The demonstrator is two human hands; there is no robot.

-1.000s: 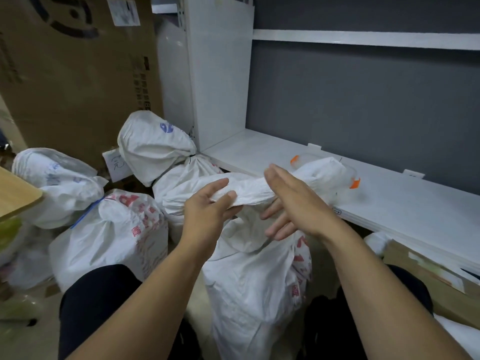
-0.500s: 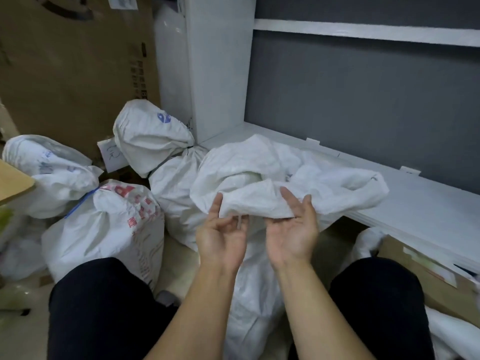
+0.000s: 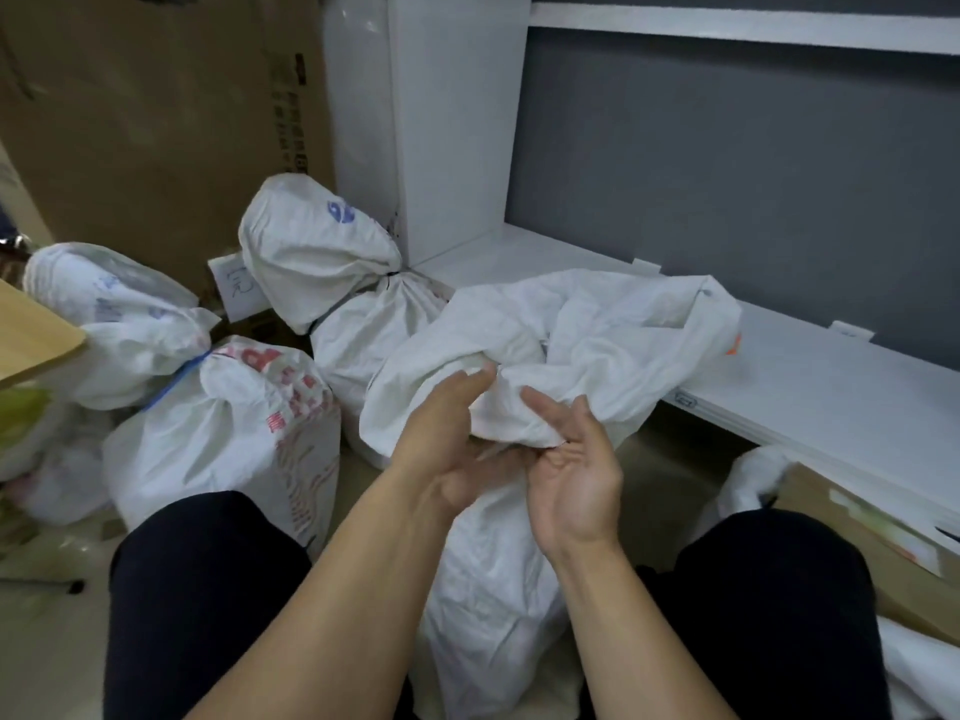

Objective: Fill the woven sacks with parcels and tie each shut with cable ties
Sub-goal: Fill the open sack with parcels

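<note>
A white woven sack (image 3: 483, 589) stands on the floor between my knees. Its loose, crumpled top (image 3: 597, 330) spreads open and drapes onto the white shelf. My left hand (image 3: 447, 444) is under the cloth with the palm turned up and straight fingers touching the fabric. My right hand (image 3: 576, 475) lies palm-up beside it, fingertips against the underside of the cloth. No cable tie shows in either hand. Behind stand filled sacks: one (image 3: 311, 252) cinched with a black tie, another with red print (image 3: 218, 423) bound with a blue tie.
A third filled sack (image 3: 114, 314) sits at the far left beside a wooden table corner (image 3: 31, 335). A large cardboard box (image 3: 156, 122) and a white cabinet panel (image 3: 447, 122) stand behind. The low white shelf (image 3: 831, 397) runs along the right, with a cardboard box (image 3: 857, 537) below it.
A second ago both hands gripped the twisted neck of the sack. The neck has come loose and spread wide, and my hands now lie palm-up and close together beneath it.
</note>
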